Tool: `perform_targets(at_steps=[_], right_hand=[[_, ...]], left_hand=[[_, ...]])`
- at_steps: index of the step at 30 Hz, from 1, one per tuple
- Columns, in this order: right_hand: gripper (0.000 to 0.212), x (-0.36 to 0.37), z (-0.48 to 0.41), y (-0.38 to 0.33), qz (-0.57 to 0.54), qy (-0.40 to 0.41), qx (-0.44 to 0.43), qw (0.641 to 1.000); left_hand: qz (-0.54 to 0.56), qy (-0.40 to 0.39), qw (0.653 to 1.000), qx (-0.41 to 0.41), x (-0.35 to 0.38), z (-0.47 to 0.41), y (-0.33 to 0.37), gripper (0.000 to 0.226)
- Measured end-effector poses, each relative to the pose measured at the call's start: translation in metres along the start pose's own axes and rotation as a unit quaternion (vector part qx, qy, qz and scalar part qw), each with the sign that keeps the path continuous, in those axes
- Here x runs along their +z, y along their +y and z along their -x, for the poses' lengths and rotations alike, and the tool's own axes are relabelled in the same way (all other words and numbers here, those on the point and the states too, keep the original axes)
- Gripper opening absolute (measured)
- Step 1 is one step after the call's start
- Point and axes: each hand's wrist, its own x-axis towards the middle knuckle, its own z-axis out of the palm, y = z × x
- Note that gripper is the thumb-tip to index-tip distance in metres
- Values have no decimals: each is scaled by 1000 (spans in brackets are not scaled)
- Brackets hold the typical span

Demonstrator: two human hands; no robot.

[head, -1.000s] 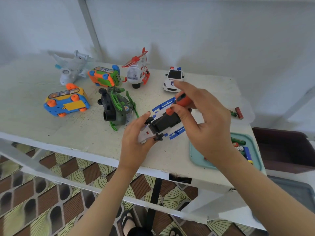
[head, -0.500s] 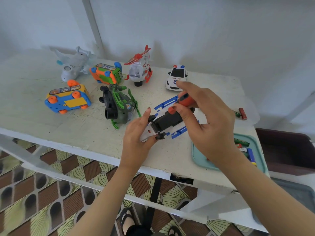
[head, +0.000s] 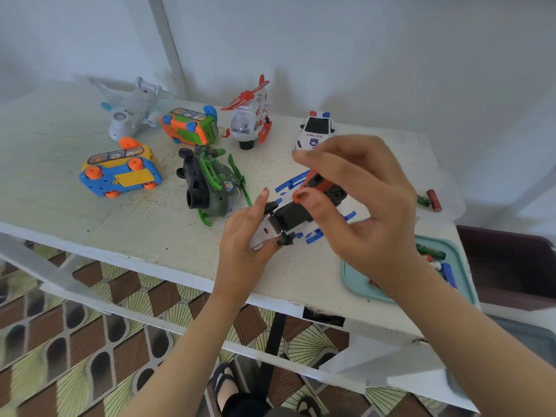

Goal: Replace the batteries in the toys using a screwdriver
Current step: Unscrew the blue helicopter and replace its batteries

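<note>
Pale wall rises behind a scuffed white table (head: 60, 206). At its left a blue and yellow bus (head: 120, 176) lies on its side, with a white plane (head: 129, 112) behind it. Next come an orange and green bus (head: 188, 126), a dark green helicopter (head: 210, 188) tipped over, and a red and white helicopter (head: 249, 121) standing upright.

Near the front edge, the left hand (head: 249, 239) grips one end of a white and blue toy (head: 288, 221), its fingers curled under the toy and the thumb raised alongside. The toy's black underside faces up.

Above it, the right hand (head: 373, 212) pinches the orange and black handle of the screwdriver (head: 319, 185) between its thumb and bent fingers. The tip is hidden, so I cannot tell whether it touches the toy. The two hands are close together, with the toy between them.

A police car (head: 316, 129) sits behind the right hand. A teal tray (head: 355, 281) at the right edge holds batteries (head: 430, 251). Two loose batteries (head: 431, 200) lie further back.
</note>
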Motion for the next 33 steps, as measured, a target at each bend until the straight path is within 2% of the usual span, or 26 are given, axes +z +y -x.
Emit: perform_targets(at_steps=[6,10,15,20,25,28,33], right_hand=[[24,1,-7,-1,12,47,47,998],[19,0,-9,-1,-45,29,90,995],[26,-1,-7,3,-49,-5,99,994],[20,1,-8,3,10,57,64,996],[16,1,-9,2,6,82,71,994],[19,-1,-11,0,-65,67,112,989],[26,-3,-11,0,-101,5,100,990]], left_hand=[[-2,-10,1000,-16,1,2,-2,83],[-14,-18,999,-24,1,3,-4,84],[-17,-22,999,-27,1,2,-3,87],[-7,-21,999,-23,0,2,-2,83],[-9,-19,999,-25,0,2,-3,84],[-5,-22,999,-25,0,1,-3,80],[0,-21,999,-26,0,2,-3,80]])
